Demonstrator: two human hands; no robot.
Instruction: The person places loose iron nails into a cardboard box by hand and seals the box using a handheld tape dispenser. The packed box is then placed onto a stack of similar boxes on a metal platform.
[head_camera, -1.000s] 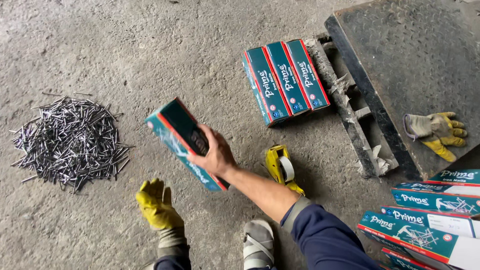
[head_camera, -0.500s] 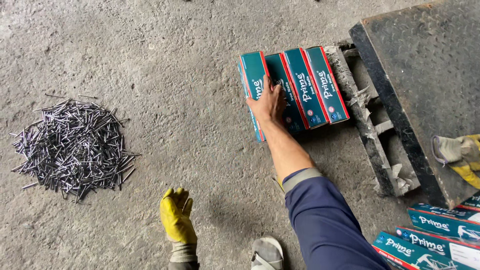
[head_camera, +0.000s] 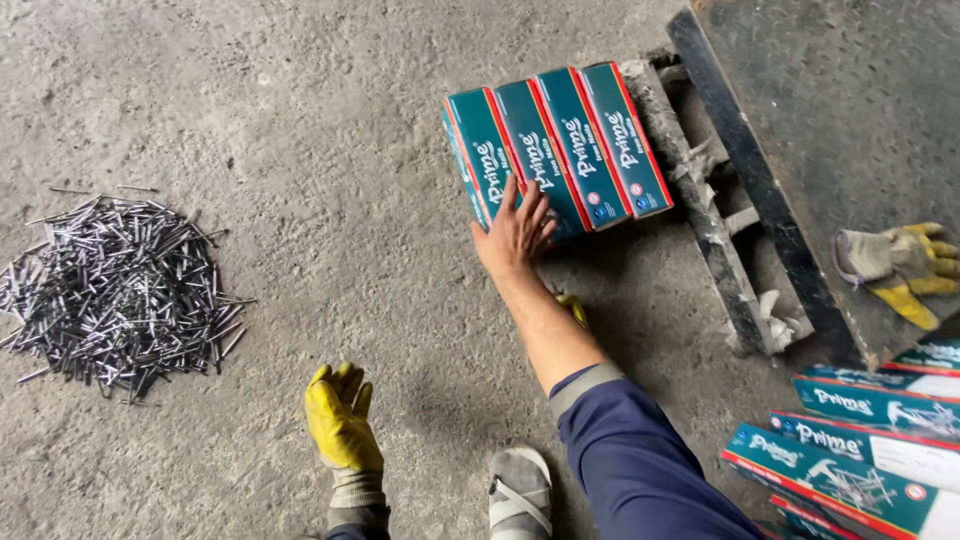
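**Right hand flat on the box row**

The bare right hand (head_camera: 516, 235) rests with fingers spread against the leftmost teal-and-red rectangular cardboard box (head_camera: 478, 160), gripping nothing. The four-box row stands beside the dark metal plate (head_camera: 850, 130). The yellow-gloved left hand (head_camera: 340, 418) hangs open, well below the row.

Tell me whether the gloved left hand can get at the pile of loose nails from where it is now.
Probably yes: the left hand hovers over bare concrete floor, and nothing lies between it and the nail pile off to its left.
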